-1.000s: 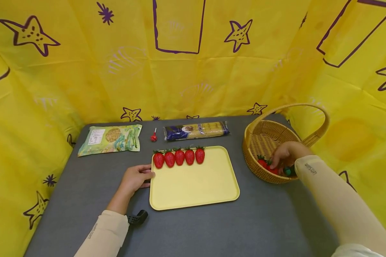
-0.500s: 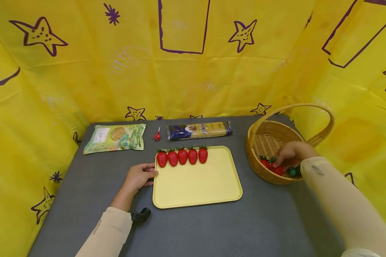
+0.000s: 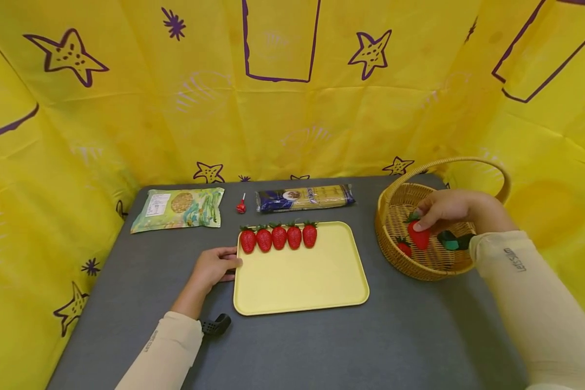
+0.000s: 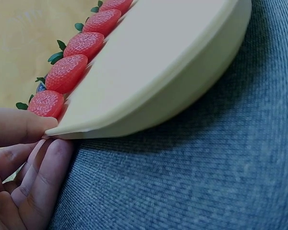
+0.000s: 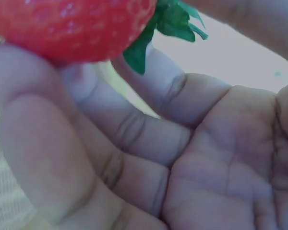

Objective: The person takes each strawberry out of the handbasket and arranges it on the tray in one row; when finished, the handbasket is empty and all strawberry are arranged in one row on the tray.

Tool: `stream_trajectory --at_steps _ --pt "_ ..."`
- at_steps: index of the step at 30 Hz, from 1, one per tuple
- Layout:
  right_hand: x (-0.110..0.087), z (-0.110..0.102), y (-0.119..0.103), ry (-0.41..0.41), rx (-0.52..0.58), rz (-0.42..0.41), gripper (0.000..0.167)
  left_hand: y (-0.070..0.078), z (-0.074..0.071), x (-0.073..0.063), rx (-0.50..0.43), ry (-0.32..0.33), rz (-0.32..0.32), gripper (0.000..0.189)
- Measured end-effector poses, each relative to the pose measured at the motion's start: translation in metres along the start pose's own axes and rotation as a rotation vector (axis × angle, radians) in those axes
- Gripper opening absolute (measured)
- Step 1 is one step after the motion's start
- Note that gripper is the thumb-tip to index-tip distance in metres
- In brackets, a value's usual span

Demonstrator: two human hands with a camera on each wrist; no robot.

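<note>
My right hand (image 3: 446, 208) pinches a red strawberry (image 3: 419, 236) with green leaves, held over the wicker basket (image 3: 387, 249). In the right wrist view the held strawberry (image 5: 72, 26) sits against the curled fingers, its leaves toward the palm. Another strawberry (image 3: 403, 247) lies inside the basket at its left wall. The left hand (image 3: 213, 267) pinches the left edge of a pale yellow tray (image 3: 302, 281); in the left wrist view the thumb is on top of the rim and the fingers are beneath. Along the tray's far edge several strawberries (image 3: 279, 237) lie in a row, leaves pointing away.
Behind the tray lie a green patterned food bag (image 3: 180, 208), a red lollipop (image 3: 241, 206) and a long packet of pasta (image 3: 306, 198). The basket's tall handle (image 3: 448, 161) arches over it. Yellow patterned cloth (image 3: 273, 119) walls the grey table (image 3: 292, 346).
The right hand has lifted a strawberry up from the basket's bottom, leaving one visible there. My left hand keeps its hold on the tray edge. The head view has shifted slightly.
</note>
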State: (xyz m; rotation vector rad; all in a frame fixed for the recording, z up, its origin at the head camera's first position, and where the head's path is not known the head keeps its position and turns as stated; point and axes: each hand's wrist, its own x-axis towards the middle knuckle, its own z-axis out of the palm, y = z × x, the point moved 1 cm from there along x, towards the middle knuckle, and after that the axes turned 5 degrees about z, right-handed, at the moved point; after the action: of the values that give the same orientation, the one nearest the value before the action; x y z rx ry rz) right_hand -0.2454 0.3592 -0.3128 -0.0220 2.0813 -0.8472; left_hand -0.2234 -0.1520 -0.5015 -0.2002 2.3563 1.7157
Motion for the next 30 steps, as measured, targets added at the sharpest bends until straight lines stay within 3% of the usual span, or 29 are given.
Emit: stream_trajectory --at_steps 5,8,11,16,20,25,30 --pt "0.002 0.029 -0.043 -0.005 -0.093 -0.092 0.023 -0.001 -0.001 0.001 -0.003 0.007 0.005 0.046" --pt "0.021 0.048 -0.063 0.022 -0.126 -0.119 0.023 -0.002 -0.002 0.001 -0.005 0.010 0.006 0.046" --pt "0.051 0.063 -0.074 0.101 -0.113 -0.117 0.026 -0.002 -0.001 0.001 -0.010 0.013 0.004 0.045" --pt "0.105 0.078 -0.082 0.289 -0.040 -0.057 0.046 -0.002 0.000 0.000 -0.023 0.016 0.002 0.044" --pt "0.138 0.088 -0.081 0.372 -0.007 -0.006 0.048 -0.001 0.000 0.000 -0.022 0.022 0.002 0.044" --pt "0.162 0.099 -0.079 0.408 -0.010 0.029 0.051 -0.001 0.001 0.000 -0.021 0.022 0.004 0.044" --pt "0.172 0.104 -0.079 0.443 -0.033 0.038 0.050 0.000 0.000 -0.001 -0.020 0.024 0.006 0.045"
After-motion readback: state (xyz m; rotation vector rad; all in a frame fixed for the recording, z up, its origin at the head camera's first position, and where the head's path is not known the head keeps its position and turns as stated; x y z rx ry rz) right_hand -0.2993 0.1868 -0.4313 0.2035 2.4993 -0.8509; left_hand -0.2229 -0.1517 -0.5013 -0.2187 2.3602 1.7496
